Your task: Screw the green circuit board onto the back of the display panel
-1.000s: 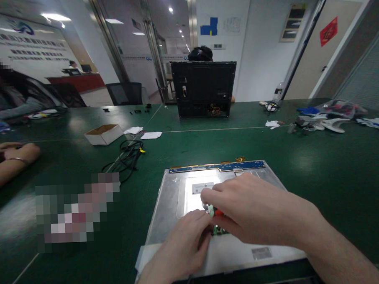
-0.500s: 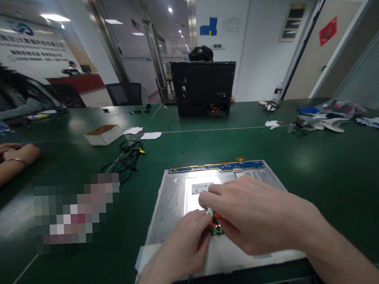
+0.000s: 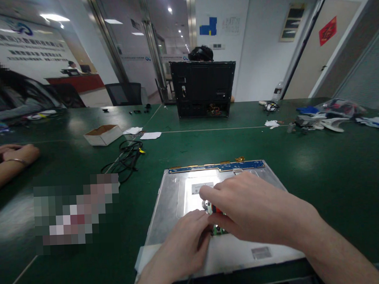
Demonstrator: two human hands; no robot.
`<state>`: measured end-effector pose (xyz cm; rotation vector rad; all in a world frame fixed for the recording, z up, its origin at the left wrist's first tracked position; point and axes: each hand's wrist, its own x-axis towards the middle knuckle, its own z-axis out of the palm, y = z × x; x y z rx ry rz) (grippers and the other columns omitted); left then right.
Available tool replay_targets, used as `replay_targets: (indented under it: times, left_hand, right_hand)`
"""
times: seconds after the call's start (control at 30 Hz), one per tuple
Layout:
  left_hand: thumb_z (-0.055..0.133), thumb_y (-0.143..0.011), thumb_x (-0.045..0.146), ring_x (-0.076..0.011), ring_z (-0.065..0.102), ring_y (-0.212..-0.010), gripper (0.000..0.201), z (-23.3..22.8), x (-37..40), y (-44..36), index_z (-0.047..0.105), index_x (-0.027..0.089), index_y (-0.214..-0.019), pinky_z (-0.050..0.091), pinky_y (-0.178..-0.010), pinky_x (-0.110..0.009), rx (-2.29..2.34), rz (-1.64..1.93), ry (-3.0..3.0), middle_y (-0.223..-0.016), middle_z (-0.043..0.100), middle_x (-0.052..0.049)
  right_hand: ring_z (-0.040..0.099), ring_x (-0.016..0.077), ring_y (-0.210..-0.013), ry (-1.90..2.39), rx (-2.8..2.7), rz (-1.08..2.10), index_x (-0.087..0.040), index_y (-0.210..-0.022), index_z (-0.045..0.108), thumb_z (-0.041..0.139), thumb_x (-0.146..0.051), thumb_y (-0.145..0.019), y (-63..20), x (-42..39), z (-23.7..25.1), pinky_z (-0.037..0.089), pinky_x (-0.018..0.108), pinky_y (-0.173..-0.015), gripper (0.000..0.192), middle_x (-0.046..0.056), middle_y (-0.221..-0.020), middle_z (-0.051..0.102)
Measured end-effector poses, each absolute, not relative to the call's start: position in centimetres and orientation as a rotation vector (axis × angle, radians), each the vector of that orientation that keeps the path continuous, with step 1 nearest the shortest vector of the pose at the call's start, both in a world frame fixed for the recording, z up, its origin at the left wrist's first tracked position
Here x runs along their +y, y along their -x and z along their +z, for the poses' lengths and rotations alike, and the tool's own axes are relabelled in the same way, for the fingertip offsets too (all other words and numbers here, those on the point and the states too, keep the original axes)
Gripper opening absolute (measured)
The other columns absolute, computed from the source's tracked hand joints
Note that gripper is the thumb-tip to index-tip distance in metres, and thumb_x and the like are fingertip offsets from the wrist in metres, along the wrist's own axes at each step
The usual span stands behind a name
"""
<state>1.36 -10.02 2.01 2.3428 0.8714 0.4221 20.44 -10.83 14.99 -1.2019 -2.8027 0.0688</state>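
A silver metal display panel (image 3: 167, 210) lies flat on the green table in front of me, with a blue circuit strip (image 3: 215, 167) along its far edge. Near the panel's middle sits a small green circuit board (image 3: 216, 229) with red and silver parts. My left hand (image 3: 181, 247) rests curled on the panel and touches the board's left side. From the right, my right hand (image 3: 249, 208) reaches over the board, its fingers pinched on the red and silver part (image 3: 211, 208). Most of the board is hidden under both hands.
A black cable bundle (image 3: 125, 157) and an open cardboard box (image 3: 103, 134) lie to the far left. A black computer case (image 3: 203, 89) stands at the back. Another person's forearms (image 3: 11, 160) rest at the left edge. Clutter (image 3: 326, 117) sits far right.
My right hand has shifted slightly over the small board, its fingers adjusting on the red and silver part. My left hand and the panel have stayed put.
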Motion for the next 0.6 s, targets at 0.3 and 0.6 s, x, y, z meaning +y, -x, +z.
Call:
replay_targets:
  times: [0.3, 0.6]
  left_hand:
    - [0.047, -0.084, 0.011, -0.024, 0.061, -0.09, 0.016, 2.06, -9.96, -1.41, 0.056, 0.019, -0.094, 0.048, -0.08, -0.035, 0.894, 0.417, -2.356, -0.097, 0.065, -0.007]
    - [0.047, -0.085, 0.012, -0.0237, 0.06, -0.09, 0.019, 2.17, -9.94, -1.31, 0.059, 0.02, -0.097, 0.049, -0.081, -0.034, 0.926, 0.388, -2.366, -0.095, 0.065, -0.007]
  right_hand:
    - [0.055, 0.0165, -0.067, 1.1, -2.885, 0.206, -0.018, -0.094, 0.055, 0.057, -0.019, -0.084, -20.52, -11.31, 15.41, 0.026, 0.029, -0.051, 0.01, 0.004, -0.088, 0.064]
    - [0.054, 0.0155, -0.063, 1.128, -2.859, 0.149, -0.019, -0.095, 0.055, 0.055, -0.019, -0.09, -20.51, -11.02, 15.27, 0.024, 0.029, -0.05, 0.005, 0.002, -0.083, 0.065]
